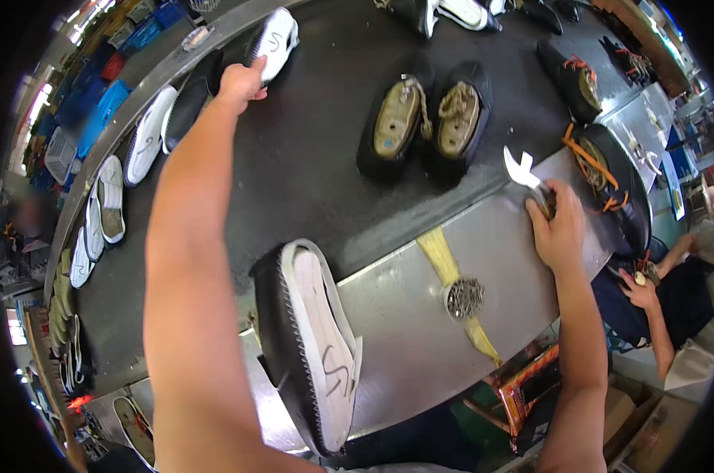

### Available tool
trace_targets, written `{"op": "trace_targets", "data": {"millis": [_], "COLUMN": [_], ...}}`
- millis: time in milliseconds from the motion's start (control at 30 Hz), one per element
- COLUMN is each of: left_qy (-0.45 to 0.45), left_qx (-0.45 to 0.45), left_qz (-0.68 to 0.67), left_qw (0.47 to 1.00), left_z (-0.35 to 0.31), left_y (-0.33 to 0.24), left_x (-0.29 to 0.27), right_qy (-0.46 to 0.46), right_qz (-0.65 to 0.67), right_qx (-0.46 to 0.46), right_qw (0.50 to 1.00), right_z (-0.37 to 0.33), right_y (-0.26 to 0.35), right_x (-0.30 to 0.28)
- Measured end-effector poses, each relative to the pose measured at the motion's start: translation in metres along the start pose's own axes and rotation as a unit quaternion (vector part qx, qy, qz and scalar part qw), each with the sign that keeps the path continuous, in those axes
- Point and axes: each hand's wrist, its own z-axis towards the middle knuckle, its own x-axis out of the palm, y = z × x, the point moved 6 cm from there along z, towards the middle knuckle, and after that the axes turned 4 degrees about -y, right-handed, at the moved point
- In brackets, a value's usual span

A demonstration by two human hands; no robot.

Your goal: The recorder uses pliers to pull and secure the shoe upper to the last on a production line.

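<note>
At the far left of the dark surface, my left hand [242,83] is closed on the near end of a black shoe upper [278,46] whose white underside faces up. My right hand [560,229] grips the handle of a hammer [522,169] over the metal edge of the bench, its claw-like shiny head pointing away. Close to me lies another black shoe upper [325,347], its white stitched underside showing with a dark squiggle. Just left of my right hand, a round dish of nails [465,299] sits on a strip of yellow tape [436,251].
Two black shoes on lasts [394,118] with rope loops stand mid-surface. More white-bottomed uppers [148,135] line the left edge. Beyond my right hand lies a black shoe with orange cord [609,177]. A co-worker's hand [639,288] is at the right.
</note>
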Motion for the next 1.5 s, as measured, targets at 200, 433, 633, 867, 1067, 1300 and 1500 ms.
{"op": "trace_targets", "data": {"millis": [200, 433, 633, 867, 1067, 1300, 1500], "left_qy": [0.138, 0.131, 0.150, 0.292, 0.244, 0.233, 0.244], "left_qx": [0.025, -0.018, -0.060, -0.044, -0.035, -0.039, -0.018], "left_qz": [-0.323, -0.462, -0.395, 0.163, -0.018, -0.399, -0.420], "left_qw": [0.936, 0.877, 0.904, 0.941, 0.969, 0.886, 0.874], "left_z": [-0.172, -0.565, -0.778, -0.874, -0.783, -0.777, -0.809], "left_y": [-0.004, 0.100, 0.169, 0.205, 0.195, 0.163, 0.172], "left_x": [-0.119, -0.226, -0.178, -0.085, -0.018, -0.062, -0.098], "right_qy": [-0.058, -0.084, -0.029, 0.384, 0.418, 0.500, 0.549], "right_qz": [-0.023, -0.028, 0.145, 0.478, 0.590, 0.344, 0.444], "right_qx": [-0.054, -0.151, -0.072, 0.278, 0.384, 0.066, 0.163], "right_qw": [0.997, 0.985, 0.986, 0.740, 0.574, 0.792, 0.689], "right_z": [-0.003, -0.037, -0.199, -0.389, -0.456, -0.486, -0.495], "right_y": [-0.001, 0.017, 0.079, 0.084, 0.112, 0.144, 0.182], "right_x": [-0.010, -0.043, -0.108, -0.077, -0.118, -0.171, -0.165]}}
